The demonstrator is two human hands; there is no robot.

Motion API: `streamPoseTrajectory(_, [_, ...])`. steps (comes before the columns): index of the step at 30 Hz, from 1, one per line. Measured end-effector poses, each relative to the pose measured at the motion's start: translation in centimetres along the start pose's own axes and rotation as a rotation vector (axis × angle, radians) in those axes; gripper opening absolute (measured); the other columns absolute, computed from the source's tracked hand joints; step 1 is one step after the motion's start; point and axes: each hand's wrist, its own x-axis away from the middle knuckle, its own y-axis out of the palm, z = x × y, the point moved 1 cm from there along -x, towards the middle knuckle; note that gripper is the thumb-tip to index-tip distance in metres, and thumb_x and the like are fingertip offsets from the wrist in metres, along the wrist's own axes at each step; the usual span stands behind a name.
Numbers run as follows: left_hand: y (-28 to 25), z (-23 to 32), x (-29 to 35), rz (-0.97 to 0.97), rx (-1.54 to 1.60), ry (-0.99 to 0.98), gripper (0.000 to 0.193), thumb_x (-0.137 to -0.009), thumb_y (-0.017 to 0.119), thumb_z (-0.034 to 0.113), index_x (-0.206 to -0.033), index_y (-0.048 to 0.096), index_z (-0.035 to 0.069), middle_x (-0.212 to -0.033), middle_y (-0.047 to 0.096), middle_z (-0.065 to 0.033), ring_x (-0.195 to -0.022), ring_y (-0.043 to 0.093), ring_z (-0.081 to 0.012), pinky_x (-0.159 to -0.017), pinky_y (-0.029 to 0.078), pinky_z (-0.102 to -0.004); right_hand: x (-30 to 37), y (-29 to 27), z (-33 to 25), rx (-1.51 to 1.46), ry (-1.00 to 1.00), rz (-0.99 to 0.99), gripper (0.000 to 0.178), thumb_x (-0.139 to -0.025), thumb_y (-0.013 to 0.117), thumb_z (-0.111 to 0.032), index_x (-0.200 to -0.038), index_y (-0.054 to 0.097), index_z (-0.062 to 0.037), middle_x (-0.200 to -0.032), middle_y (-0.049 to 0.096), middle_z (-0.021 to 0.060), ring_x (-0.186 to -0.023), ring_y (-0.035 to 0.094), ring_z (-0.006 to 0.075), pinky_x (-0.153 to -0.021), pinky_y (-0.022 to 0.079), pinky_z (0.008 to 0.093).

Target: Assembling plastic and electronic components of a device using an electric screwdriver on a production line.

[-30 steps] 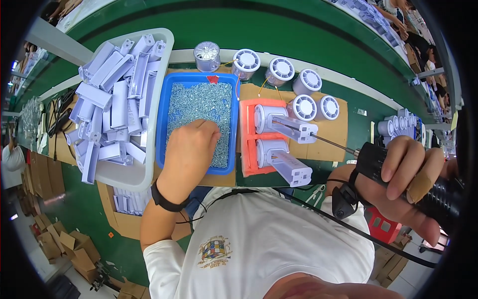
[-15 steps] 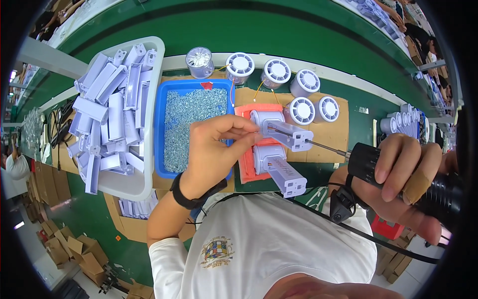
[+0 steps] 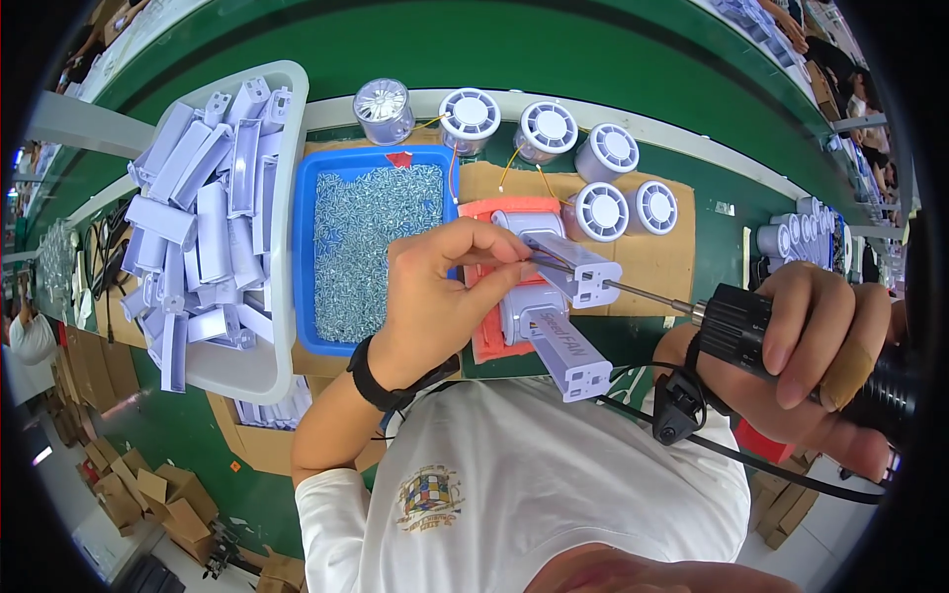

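Observation:
My right hand (image 3: 819, 336) grips a black electric screwdriver (image 3: 733, 328), its long shaft pointing left. The shaft passes through the end of a pale lilac plastic handle (image 3: 585, 273) on a round fan body (image 3: 524, 223). My left hand (image 3: 435, 296) has thumb and forefinger pinched together beside that fan body, close to the shaft's tip. Whatever lies between those fingertips is too small or hidden to name. Nearer to me, a second handled fan (image 3: 570, 354) lies on the same red padded holder (image 3: 486, 344).
Left of the holder stands a blue tray (image 3: 305, 247) of small screws (image 3: 376, 257). Beyond it, a white bin (image 3: 285, 326) is heaped with plastic handles (image 3: 212, 232). Several round fans (image 3: 547, 128) with wires stand behind on cardboard (image 3: 672, 282). A black cable (image 3: 761, 463) crosses my front.
My left fingertips have moved slightly right, and the screwdriver has dipped a little at the right. The head view has shifted slightly.

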Motion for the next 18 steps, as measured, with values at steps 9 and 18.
streamPoseTrajectory(9, [0.12,-0.39,0.18,0.023,-0.016,0.046,0.012,-0.079,0.077,-0.008,-0.084,0.067,-0.002,-0.092,0.075,-0.0101,-0.083,0.072,-0.0137,-0.072,0.058,-0.0263,-0.01,-0.15,0.02,-0.019,-0.005,-0.017,0.073,-0.081,0.080,-0.052,-0.124,0.054,0.0009,-0.079,0.058,-0.0010,-0.060,0.061,0.0086,-0.056,0.052,0.0226])
streamPoseTrajectory(18, [-0.47,0.42,0.18,0.002,-0.168,0.196,0.011,-0.078,0.079,0.000,-0.087,0.073,0.000,-0.089,0.076,-0.0084,-0.075,0.074,-0.0161,-0.066,0.058,-0.0274,-0.48,-0.33,-0.14,-0.034,0.051,-0.028,0.070,-0.080,0.081,-0.053,-0.120,0.056,-0.0018,-0.076,0.058,-0.0005,-0.061,0.062,0.0092,-0.057,0.054,0.0233])
